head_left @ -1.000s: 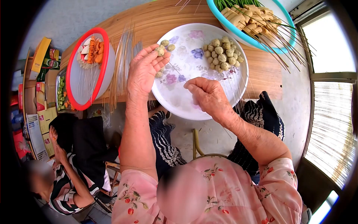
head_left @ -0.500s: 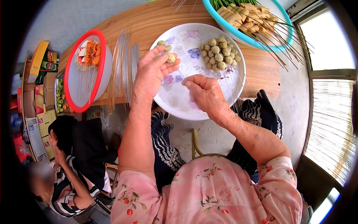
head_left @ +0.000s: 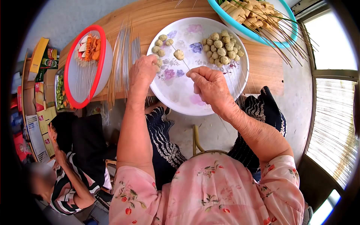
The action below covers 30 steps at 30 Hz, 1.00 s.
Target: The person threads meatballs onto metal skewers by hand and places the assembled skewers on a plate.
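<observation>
My right hand pinches a thin metal skewer over the large white tray with purple flowers. One speckled meatball is threaded on the skewer, below its tip. At the tray's left rim, my left hand has its fingers closed around a loose meatball, partly hidden by them. Several other loose meatballs lie just beyond that hand. On the tray's right side is a pile of skewered meatballs, their sticks hanging over the near rim.
A red-rimmed basin with filled skewers stands left, beside a bundle of bare skewers. A teal-rimmed basin of tan rolls on sticks sits at the back right. Another person sits at the lower left, palms together.
My left hand has left the meatball on the skewer and moved left and down to the loose meatballs. My right hand keeps the skewer. The view has shifted slightly.
</observation>
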{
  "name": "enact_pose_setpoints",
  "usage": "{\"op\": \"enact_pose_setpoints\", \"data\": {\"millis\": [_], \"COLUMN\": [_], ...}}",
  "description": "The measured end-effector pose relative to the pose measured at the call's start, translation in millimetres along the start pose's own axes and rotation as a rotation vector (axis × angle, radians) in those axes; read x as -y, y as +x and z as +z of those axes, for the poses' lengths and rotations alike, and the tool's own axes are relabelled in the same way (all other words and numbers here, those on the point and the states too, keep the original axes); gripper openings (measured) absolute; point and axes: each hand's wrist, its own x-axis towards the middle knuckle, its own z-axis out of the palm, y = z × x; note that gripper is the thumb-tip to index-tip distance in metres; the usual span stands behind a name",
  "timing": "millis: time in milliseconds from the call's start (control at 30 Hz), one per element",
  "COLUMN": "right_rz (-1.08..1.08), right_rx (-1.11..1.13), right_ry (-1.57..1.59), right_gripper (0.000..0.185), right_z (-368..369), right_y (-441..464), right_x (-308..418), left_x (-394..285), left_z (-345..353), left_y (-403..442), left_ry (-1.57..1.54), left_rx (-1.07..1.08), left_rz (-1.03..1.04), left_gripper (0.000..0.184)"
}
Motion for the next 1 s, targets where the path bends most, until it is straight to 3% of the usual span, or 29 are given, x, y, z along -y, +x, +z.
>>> {"op": "enact_pose_setpoints", "data": {"millis": [67,467,567,767,967,1000], "right_rz": [0.007,0.005,0.012,0.011,0.020,0.022], "right_rx": [0.003,0.005,0.006,0.012,0.010,0.010], "right_ry": [0.003,-0.011,-0.004,-0.001,-0.009,-0.014], "right_gripper": [0.020,0.020,0.020,0.020,0.020,0.020], "right_z": [0,-1,-1,-1,-1,-1], "right_y": [0,1,0,1,0,0], "right_x": [1,1,1,-3,0,1], "left_x": [5,10,16,13,19,20], "left_z": [8,21,24,21,33,33], "left_y": [-1,3,2,-4,2,3], "left_ry": [0.124,0.103,0.103,-0.130,-0.097,-0.245], "left_rx": [0.023,0.093,0.049,0.019,0.082,0.114], "left_rz": [0.021,-0.056,0.025,-0.019,-0.077,-0.170], "left_gripper": [0.020,0.019,0.020,0.019,0.019,0.020]}}
